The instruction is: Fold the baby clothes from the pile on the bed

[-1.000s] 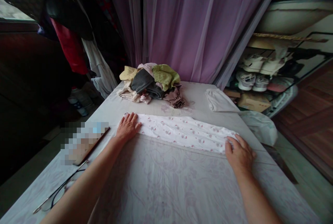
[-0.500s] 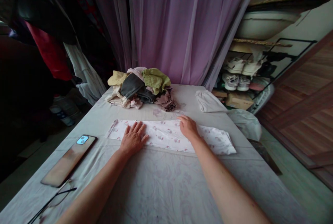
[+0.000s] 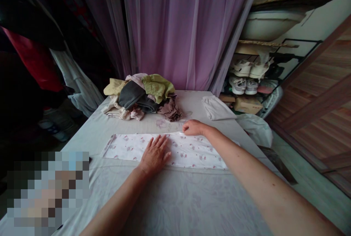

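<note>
A white garment (image 3: 127, 148) with a small printed pattern lies flat across the table, folded into a long strip; its exact kind does not show. My left hand (image 3: 155, 155) rests palm down near its middle, fingers stretched out. At the far edge, my right hand (image 3: 193, 128) is closed, its fingertips pinching a bit of the fabric. My right forearm covers part of the strip's right end. Behind it sits a heap of clothes, with a green garment (image 3: 158, 87), a dark grey one (image 3: 133, 95) and a brown ruffled one (image 3: 170, 111).
A folded white cloth (image 3: 218, 108) lies at the table's far right. The near left corner is blurred out by pixelation. Purple curtains (image 3: 164, 27) hang behind the table (image 3: 186, 199). To the right stands a rack with shoes (image 3: 244, 85); clothes hang at the left.
My left hand has slid right along the fabric. My right hand has turned and closed on the far edge, having lain over the garment before. The view has shifted slightly.
</note>
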{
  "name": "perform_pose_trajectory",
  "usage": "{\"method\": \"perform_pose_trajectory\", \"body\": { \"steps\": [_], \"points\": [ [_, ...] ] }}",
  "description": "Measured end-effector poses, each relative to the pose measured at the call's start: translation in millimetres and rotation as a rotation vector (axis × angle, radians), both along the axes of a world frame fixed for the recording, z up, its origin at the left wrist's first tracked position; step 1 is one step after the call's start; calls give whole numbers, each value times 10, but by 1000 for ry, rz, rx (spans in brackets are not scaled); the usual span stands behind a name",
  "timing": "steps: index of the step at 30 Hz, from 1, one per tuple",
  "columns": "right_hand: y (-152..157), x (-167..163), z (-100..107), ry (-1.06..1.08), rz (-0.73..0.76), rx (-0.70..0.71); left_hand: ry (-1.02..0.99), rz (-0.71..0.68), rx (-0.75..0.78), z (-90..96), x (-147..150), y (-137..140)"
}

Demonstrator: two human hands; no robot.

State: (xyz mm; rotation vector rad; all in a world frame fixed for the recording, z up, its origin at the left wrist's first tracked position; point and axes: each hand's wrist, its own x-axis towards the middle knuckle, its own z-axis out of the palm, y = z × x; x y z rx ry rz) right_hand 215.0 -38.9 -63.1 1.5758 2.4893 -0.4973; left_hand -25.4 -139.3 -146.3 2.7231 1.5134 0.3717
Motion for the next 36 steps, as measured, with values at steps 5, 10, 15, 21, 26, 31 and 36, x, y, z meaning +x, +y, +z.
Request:
{"method": "perform_pose_trajectory", "body": {
  "steps": [5,10,15,21,26,31,36],
  "points": [
    [-24,47,66,-56,54,17,33,8,-57,21,42,-44],
    [68,104,22,-179,196,216,55,20,-64,36,47,-52],
    [180,106,-172,-159,147,327,73,34,-87,58,64,-57],
    [199,100,-416,-142,-16,379,79,42,-124,96,64,-66],
    [117,104,-471,-101,-154,465,69,40,-135,95,52,-67],
    [-218,-132,-408,84,-116,536,70,53,-133,100,66,-66],
    [-732,-332,-648,245,182,434,93,107,-132,119,93,-62]
  ]
}}
